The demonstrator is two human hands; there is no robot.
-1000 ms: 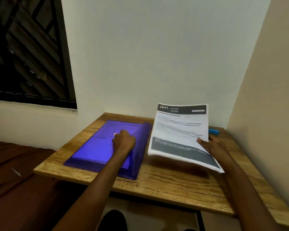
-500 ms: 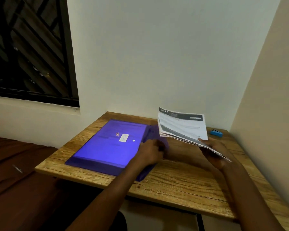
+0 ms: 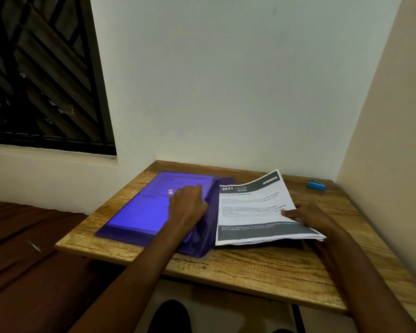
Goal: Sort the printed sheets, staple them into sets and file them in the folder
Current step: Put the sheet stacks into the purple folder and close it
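A purple plastic folder [image 3: 139, 212] lies on the left half of the wooden table [image 3: 262, 265]. My left hand [image 3: 187, 203] is on its right side, fingers curled over the edge of the raised flap. A stack of printed sheets [image 3: 252, 212], its top page headed "2641 KITCHEN", sits low over the table just right of the folder, with its left edge against the flap. My right hand [image 3: 308, 215] grips the stack at its right edge, thumb on top. A small blue stapler [image 3: 317, 185] rests at the table's far right corner.
Walls close in the table at the back and the right. A dark barred window [image 3: 41, 73] is at the upper left. A brown surface [image 3: 29, 248] lies lower, left of the table. Bare wood runs along the table's front edge.
The sheets have come down from a raised, tilted pose to lie low beside the folder. My left hand moved from the folder's right front edge back up onto its flap.
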